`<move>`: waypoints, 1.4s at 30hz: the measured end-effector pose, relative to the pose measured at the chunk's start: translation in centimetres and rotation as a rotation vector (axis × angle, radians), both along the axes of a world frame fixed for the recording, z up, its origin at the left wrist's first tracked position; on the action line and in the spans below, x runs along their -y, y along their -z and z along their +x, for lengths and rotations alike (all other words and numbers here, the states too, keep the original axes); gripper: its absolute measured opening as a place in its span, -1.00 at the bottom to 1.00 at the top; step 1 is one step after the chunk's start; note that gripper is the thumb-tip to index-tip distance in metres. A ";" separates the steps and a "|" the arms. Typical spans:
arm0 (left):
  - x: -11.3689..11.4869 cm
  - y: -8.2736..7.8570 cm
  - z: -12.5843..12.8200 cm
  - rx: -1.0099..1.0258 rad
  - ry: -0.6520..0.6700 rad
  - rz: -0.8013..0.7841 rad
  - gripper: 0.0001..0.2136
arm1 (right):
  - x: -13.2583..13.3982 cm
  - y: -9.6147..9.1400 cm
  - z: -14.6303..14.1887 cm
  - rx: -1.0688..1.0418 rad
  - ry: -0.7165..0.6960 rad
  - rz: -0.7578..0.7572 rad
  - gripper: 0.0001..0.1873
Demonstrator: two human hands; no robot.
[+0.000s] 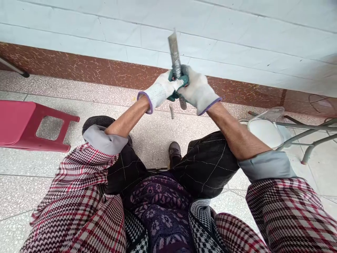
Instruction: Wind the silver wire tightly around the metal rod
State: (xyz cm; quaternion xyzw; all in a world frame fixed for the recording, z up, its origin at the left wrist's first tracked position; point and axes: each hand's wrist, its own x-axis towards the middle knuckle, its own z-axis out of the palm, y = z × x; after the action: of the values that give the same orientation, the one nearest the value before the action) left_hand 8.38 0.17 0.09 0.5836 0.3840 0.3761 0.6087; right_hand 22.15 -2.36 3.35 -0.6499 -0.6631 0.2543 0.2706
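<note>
A flat grey bar wrapped with thin, shiny wire (175,58) is held out in front of me, near the wall. Its upper end points up and away, slightly blurred, and its rounded lower end shows beneath my hands. My left hand (164,88), in a white glove with green-coated fingers and a purple cuff, closes around the bar's lower part. In a matching glove, my right hand (196,87) grips it from the other side, the two hands touching. Between the hands, the middle of the bar is partly hidden. A small grey, ridged piece (172,111) appears just below my left hand.
A red plastic stool (18,123) stands at the left on speckled floor tiles. Ahead is a white tiled wall (105,28) with a brown skirting (92,68). At the right are metal chair legs (313,142) and a whitish bag (265,130).
</note>
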 end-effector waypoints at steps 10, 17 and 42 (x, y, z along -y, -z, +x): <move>0.8 -2.6 -3.0 -0.170 0.028 -0.066 -0.81 | -0.3 -1.6 2.6 -0.522 0.045 0.037 -0.58; 1.6 -3.3 -4.1 -0.175 0.098 -0.100 -0.85 | -0.1 0.3 1.6 -0.595 -0.373 -0.254 -0.62; -0.4 -2.1 -4.1 0.157 -0.051 -0.234 -0.64 | -1.6 1.1 3.9 -0.316 -0.049 -0.020 -0.96</move>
State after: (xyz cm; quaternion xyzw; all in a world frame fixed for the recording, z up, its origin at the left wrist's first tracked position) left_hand 4.27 0.57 2.18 0.4673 0.3910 0.3888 0.6911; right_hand 26.02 -0.75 2.25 -0.5880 -0.6254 0.3665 0.3588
